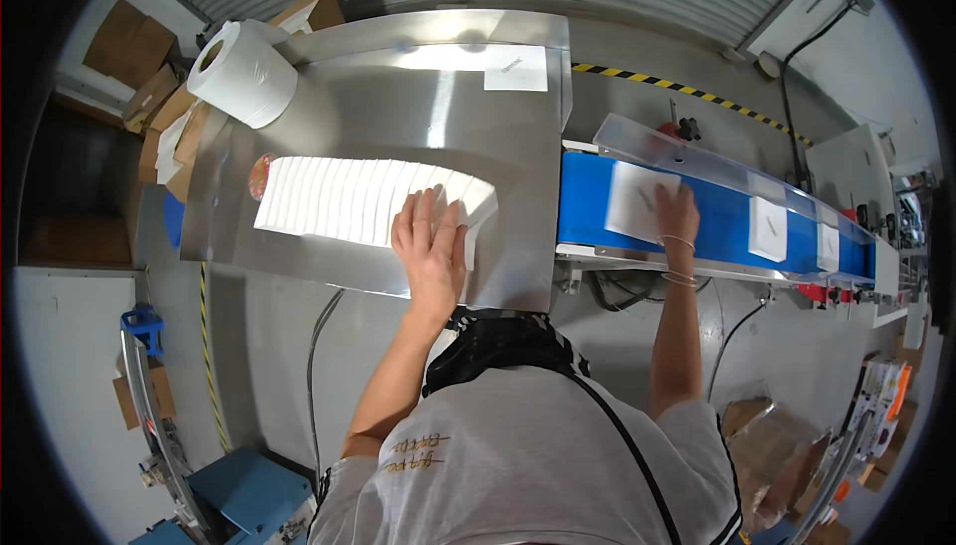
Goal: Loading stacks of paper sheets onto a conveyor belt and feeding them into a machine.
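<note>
A long row of thin white square packets (339,198) stands leaned together on the steel table (378,112). My left hand (430,251) lies over the right end of this row, fingers stretched out and resting on the packets. To the right, a blue conveyor belt (586,196) joins the table's edge. On its near end my right hand (678,216) grips the right side of a single white square packet (629,196), slightly blurred; the hand hides part of it. Further along the belt lie two more white packets, one nearer (768,229) and one farther (828,247).
A large white paper roll (242,74) stands at the table's back left. One flat white square sheet (516,68) lies near the back right corner. A clear guard (717,168) runs along the belt's far side. Cardboard boxes (164,97) are stacked left of the table.
</note>
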Tool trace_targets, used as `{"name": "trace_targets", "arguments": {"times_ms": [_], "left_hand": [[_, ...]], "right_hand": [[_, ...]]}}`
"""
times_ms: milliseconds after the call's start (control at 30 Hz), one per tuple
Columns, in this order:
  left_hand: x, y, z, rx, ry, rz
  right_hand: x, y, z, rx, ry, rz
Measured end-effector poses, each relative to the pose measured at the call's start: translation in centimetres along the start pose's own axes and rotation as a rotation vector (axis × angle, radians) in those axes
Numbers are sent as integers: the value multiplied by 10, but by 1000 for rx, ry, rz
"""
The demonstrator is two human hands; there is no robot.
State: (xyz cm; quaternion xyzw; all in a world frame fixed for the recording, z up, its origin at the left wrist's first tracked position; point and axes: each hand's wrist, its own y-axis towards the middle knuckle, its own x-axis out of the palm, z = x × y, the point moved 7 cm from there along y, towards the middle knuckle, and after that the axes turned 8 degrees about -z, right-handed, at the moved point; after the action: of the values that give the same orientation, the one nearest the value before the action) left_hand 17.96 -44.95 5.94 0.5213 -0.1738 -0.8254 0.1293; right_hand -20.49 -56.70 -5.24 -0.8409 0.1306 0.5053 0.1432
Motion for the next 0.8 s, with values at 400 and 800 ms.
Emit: {"name": "trace_targets", "arguments": {"times_ms": [400, 800], "left_hand": [[-3, 5, 11, 95, -11, -150], [-6, 5, -15, 35, 4, -3]], "right_hand": [[58, -117, -218, -1248, 347, -447], [-17, -32, -55, -145, -346, 504]]}}
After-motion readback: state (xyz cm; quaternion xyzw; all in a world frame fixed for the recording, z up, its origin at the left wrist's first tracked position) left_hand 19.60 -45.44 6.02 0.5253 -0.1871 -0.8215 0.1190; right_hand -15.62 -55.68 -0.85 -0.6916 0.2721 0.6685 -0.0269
